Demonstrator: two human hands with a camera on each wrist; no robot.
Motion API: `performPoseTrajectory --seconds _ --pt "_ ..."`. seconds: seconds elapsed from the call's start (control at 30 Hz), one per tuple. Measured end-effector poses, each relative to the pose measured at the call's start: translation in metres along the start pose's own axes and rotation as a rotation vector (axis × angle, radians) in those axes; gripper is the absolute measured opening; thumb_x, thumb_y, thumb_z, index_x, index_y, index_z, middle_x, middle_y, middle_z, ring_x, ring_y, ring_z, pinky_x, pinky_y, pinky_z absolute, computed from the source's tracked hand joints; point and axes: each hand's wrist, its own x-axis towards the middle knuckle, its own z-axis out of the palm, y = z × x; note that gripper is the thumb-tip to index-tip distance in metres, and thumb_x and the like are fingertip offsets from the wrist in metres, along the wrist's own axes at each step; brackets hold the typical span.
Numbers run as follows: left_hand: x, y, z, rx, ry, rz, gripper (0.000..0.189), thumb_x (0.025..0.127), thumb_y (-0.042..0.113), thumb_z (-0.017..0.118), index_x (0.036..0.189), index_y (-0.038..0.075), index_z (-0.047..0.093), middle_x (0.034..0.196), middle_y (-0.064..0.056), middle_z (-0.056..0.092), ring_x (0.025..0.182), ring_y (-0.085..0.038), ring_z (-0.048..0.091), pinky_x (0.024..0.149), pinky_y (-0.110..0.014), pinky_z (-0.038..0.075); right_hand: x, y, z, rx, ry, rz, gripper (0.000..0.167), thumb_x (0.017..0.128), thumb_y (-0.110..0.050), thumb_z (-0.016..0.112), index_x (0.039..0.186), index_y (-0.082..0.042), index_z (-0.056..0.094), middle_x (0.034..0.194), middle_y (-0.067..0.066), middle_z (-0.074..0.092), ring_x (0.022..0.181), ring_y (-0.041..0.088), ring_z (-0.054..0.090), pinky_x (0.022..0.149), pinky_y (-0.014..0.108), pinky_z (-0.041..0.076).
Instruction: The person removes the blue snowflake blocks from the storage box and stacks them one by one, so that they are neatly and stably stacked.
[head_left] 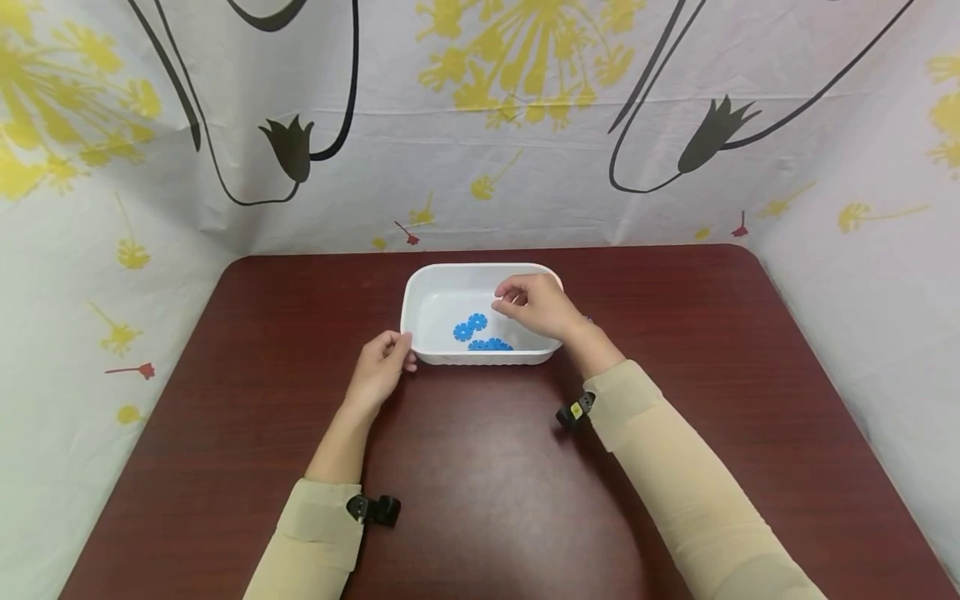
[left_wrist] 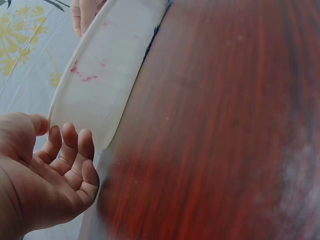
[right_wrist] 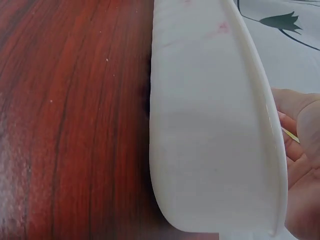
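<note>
A white plastic bin (head_left: 442,300) stands near the table's far edge, with several blue notched discs (head_left: 477,321) lying inside at its near side. At the near-left corner my left hand (head_left: 378,367) pinches the rim, thumb on top. In the left wrist view, the other fingers (left_wrist: 70,145) curl beside the bin's outer wall (left_wrist: 95,75). My right hand (head_left: 540,304) is over the bin's right half, fingers bent, with a gap between thumb and forefinger. No disc shows between those fingertips. The bin's wall (right_wrist: 215,125) partly hides this hand in the right wrist view.
The dark red-brown wooden table (head_left: 480,467) reaches the patterned cloth wall (head_left: 480,183) behind the bin. Cloth also hangs on both sides. A small black strapped device (head_left: 375,510) is on the left sleeve, and another (head_left: 576,410) on the right.
</note>
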Motion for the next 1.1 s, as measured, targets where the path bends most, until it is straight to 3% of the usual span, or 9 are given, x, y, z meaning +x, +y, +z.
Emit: performPoseTrajectory --seconds 0.2,0.6,0.87,1.1 --pt "0.000 0.001 0.001 -0.001 0.000 0.014 0.031 0.106 0.027 0.053 0.100 -0.002 0.062 0.084 -0.009 0.064 0.075 -0.018 0.066 0.079 -0.032 0.056 0.002 -0.003 0.004 -0.019 -0.046 0.003 0.015 0.091 -0.016 0.077 0.101 -0.005 0.073 0.086 0.005 0.069 0.078 0.021 0.064 0.075 0.035 0.053" --pt "0.001 0.001 0.001 0.001 0.001 0.017 0.033 0.107 0.028 0.053 0.101 -0.003 0.062 0.083 -0.009 0.064 0.075 -0.019 0.066 0.079 -0.033 0.056 0.006 -0.001 0.011 -0.129 -0.285 0.030 0.022 0.088 -0.018 0.079 0.105 -0.005 0.074 0.086 0.002 0.071 0.085 0.019 0.068 0.084 0.037 0.054" --pt "0.000 0.002 0.001 -0.003 -0.001 0.012 0.033 0.107 0.027 0.053 0.102 -0.005 0.062 0.084 -0.009 0.064 0.074 -0.018 0.066 0.079 -0.032 0.056 0.007 0.002 0.016 -0.151 -0.351 0.017 0.026 0.082 -0.014 0.084 0.102 -0.003 0.073 0.087 0.006 0.071 0.083 0.019 0.066 0.083 0.035 0.053" --pt "0.000 0.001 0.001 0.001 -0.002 0.015 0.032 0.107 0.027 0.053 0.101 -0.003 0.062 0.084 -0.010 0.065 0.074 -0.018 0.066 0.078 -0.031 0.056 0.007 -0.001 0.018 -0.184 -0.399 -0.017 0.024 0.080 -0.008 0.086 0.100 -0.002 0.074 0.095 0.007 0.073 0.092 0.021 0.067 0.086 0.034 0.054"
